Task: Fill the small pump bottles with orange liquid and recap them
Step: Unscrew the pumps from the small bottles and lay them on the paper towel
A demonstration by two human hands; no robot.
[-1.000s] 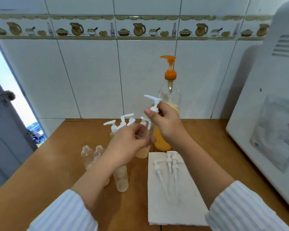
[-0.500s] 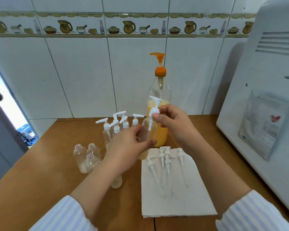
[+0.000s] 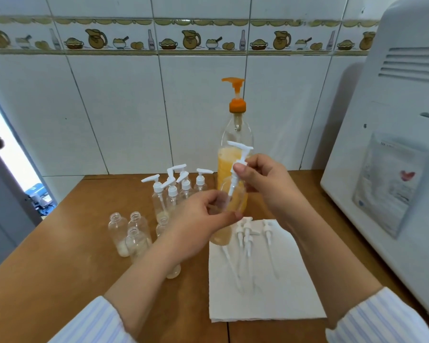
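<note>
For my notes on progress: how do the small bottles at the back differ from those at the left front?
The back bottles carry white pump caps; the front-left bottles have open necks. The back bottles stand nearer the large orange-liquid bottle; the front-left bottles stand nearer the table edge. Both groups are small, clear and upright.

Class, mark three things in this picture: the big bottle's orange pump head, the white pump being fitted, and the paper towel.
orange pump head [image 3: 234, 83]: head view, on its flat top.
white pump [image 3: 240, 147]: head view, on its spout.
paper towel [image 3: 278, 300]: head view, on a bare lower part.
</note>
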